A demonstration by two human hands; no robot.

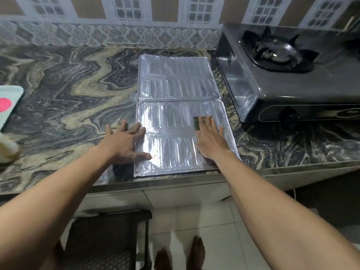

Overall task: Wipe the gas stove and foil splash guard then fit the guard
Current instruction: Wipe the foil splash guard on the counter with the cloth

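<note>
Marbled stone counter, tiled wall behind. Foil splash guard: flat on counter, just left of gas stove. Left hand: fingers spread, flat across guard's left edge, holding nothing. Right hand: fingers straight, pressing dark pad onto guard's right side.

There is one view only. The head camera looks forward and steeply down from above the counter edge, quite near. The gas stove is at the right and the floor below. The corners seem perhaps blurred.
</note>
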